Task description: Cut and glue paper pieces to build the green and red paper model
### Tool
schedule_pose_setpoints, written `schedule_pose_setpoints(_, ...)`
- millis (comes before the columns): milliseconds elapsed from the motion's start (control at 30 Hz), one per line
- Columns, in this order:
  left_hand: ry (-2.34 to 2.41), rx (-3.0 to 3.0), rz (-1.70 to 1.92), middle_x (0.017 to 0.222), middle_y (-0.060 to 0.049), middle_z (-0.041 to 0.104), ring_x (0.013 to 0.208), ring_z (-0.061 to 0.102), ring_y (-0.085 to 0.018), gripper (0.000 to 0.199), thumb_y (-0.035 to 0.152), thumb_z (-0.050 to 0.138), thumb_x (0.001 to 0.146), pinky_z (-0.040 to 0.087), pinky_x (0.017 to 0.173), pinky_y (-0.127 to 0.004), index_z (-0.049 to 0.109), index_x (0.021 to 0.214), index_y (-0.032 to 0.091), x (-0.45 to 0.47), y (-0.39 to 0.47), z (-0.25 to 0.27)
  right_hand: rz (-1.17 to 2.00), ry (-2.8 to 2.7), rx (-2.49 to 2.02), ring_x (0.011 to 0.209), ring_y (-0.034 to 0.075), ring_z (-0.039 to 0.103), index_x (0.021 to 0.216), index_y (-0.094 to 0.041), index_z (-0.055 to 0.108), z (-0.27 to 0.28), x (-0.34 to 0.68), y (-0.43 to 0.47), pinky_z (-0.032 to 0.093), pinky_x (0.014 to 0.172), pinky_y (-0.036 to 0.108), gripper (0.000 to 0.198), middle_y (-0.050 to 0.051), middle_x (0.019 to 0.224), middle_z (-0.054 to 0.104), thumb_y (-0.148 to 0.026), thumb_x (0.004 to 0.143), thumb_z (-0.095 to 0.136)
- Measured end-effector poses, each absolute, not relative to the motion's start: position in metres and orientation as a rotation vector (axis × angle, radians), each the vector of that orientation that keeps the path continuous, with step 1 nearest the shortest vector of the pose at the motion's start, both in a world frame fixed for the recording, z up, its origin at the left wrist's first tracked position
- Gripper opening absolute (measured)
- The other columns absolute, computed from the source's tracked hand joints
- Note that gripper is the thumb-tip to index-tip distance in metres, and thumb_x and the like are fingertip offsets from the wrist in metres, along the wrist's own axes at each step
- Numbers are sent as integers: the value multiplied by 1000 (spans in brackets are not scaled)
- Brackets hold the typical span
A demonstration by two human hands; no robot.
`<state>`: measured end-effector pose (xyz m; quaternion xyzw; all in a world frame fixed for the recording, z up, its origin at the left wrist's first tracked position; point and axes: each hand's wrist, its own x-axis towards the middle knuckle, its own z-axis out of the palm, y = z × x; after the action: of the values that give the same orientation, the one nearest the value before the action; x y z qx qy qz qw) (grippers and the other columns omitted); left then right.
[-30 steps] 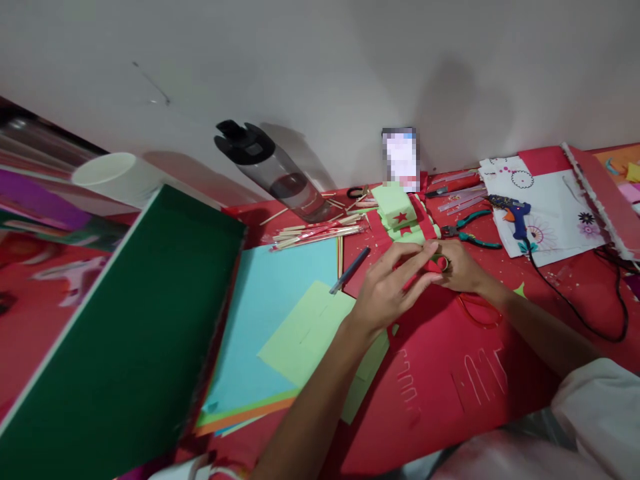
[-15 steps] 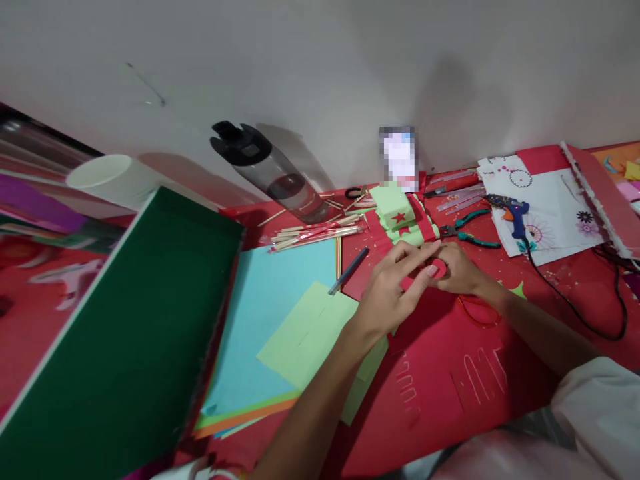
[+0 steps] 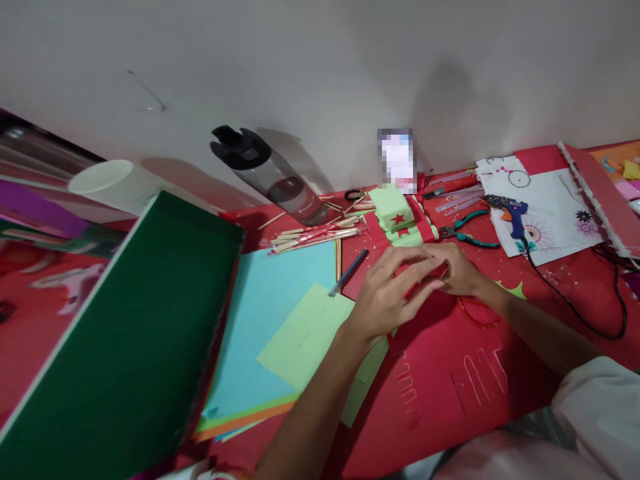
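My two hands meet above the red table, near its middle. Curved fingers of my left hand (image 3: pixel 393 287) close around a small red paper piece (image 3: pixel 416 288), which looks like a curled strip. My right hand (image 3: pixel 456 267) grips the same piece from the other side, and its fingers hide most of it. Just beyond my hands stands a light green box-like paper model (image 3: pixel 393 210) with a red star, on a red and green base. Beneath my hands lies a red sheet (image 3: pixel 440 387) with pale looped lines drawn on it.
Green-handled pliers (image 3: pixel 475 233) and a blue glue gun (image 3: pixel 517 217) lie right, its cord trailing. A pen (image 3: pixel 349 272), green paper (image 3: pixel 305 340), blue sheets (image 3: pixel 280 287), wooden sticks (image 3: pixel 315 237) and a bottle (image 3: pixel 275 177) are left. A green board (image 3: pixel 130 347) rises at far left.
The fingers of both hands have shifted around the red paper piece. Its round coiled end showed before and is now mostly covered. My left fingers are spread a little more.
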<state>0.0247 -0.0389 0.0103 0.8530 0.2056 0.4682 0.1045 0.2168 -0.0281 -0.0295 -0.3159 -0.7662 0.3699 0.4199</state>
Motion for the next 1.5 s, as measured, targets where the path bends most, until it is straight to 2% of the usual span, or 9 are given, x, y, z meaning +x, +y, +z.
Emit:
schedule_pose_setpoints(367,655,2562,1406,113,-8,76,99,74,-19,22,23,71,101,64,83,-35,72,122,24,24,-37,9,919,-1843,-746,65,16,51,82,-20,56,-22,213,-30,41,64,30,71,0,74,59,-91,87,54)
schedule_pose_setpoints(433,640,2614,1418,112,-8,76,98,74,-19,23,23,70,101,63,83,-35,72,124,24,21,-36,7,928,-1849,-790,64,16,49,79,-21,54,-19,213,-31,39,62,30,60,-1,73,57,-79,90,62)
schedule_pose_setpoints(567,676,2694,1377,113,-8,78,98,75,-20,23,20,68,101,62,86,-35,73,123,24,13,-30,2,1050,-1884,-996,69,16,53,83,-21,57,-7,209,-35,42,65,28,18,-2,75,61,-35,89,67)
schedule_pose_setpoints(633,721,2679,1327,112,-9,79,98,75,-20,21,19,65,102,61,88,-35,74,120,23,11,-28,1,1107,-1884,-1057,71,16,55,86,-20,59,-1,207,-37,43,67,28,9,-1,81,65,-28,86,63)
schedule_pose_setpoints(867,960,2471,1188,94,-7,75,88,70,-18,16,26,57,107,57,82,-30,71,104,20,0,-19,9,1026,-2097,-1303,70,16,54,98,-21,61,13,221,-31,37,68,27,20,-3,78,63,-41,97,65)
schedule_pose_setpoints(1033,1103,2345,486,94,-6,75,77,68,-20,28,42,53,106,51,69,-30,71,98,21,-27,-4,9,656,-2526,-1632,84,24,65,114,-21,64,20,254,-22,35,70,28,20,6,96,75,-38,104,63)
schedule_pose_setpoints(1133,1032,2315,181,103,-7,76,86,69,-23,25,38,54,104,51,73,-32,72,99,21,-33,2,2,490,-2692,-1811,92,28,69,125,-18,63,18,266,-20,37,71,30,23,13,110,77,-30,105,61)
schedule_pose_setpoints(1333,919,2274,-30,113,-9,73,96,69,-24,18,30,53,104,50,80,-35,70,104,21,-28,0,-4,202,-2748,-1869,112,34,68,134,-12,60,16,262,-27,45,83,36,31,20,125,71,-18,103,62)
schedule_pose_setpoints(1500,860,2249,-60,113,-10,70,97,68,-24,19,29,55,102,51,83,-35,70,96,20,-26,-2,-9,229,-2836,-1749,111,36,68,133,-14,61,26,235,-44,47,83,38,32,20,123,72,-30,105,64)
